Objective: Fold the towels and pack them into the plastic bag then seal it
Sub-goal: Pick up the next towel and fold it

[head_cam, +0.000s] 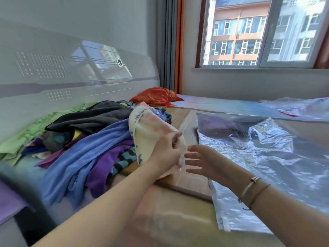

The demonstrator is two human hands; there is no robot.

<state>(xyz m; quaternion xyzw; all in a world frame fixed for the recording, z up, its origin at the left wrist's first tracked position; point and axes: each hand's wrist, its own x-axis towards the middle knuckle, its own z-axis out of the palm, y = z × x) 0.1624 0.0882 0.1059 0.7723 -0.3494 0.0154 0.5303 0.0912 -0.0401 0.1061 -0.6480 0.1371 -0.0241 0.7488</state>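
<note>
Gripping a cream towel [151,132] lifted above the bed's near edge, the left hand [165,154] starts a fold, the right hand [201,161] reaching open-fingered toward its hanging corner beside the plastic bag [258,157].

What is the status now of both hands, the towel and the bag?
Left hand grips cream towel; right hand open beside it. Plastic bag flat, folded towels inside. Towel pile unfolded. Nothing blocking.

left hand [165,154] gripping cream towel [149,132], right hand [201,163] open beside it, plastic bag [267,157] w/ folded towels [220,125]
</note>
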